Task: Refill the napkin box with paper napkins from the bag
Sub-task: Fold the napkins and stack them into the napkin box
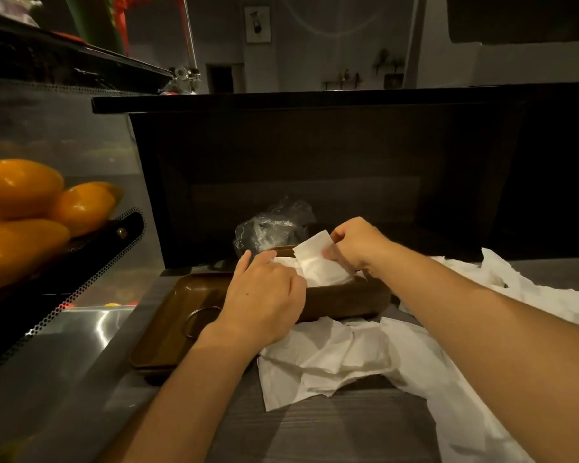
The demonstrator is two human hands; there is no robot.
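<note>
Table (315,429): grey wood-grain, carries all items. Loose napkins (328,355): white, crumpled heap, near edge and right side, partly under forearms. Lid (168,325): brown wood, flat, left of box, metal ring on it. Box (348,299): brown wood, open top, napkins inside. Bag (271,228): clear plastic, crumpled, just behind box. Fruit (20,208): orange, on perforated shelf at far left. Left hand (264,295): fingers bent, pressing napkins at box's left end. Right hand (358,245): grip closed, pinching napkin (315,259) upright over box.
</note>
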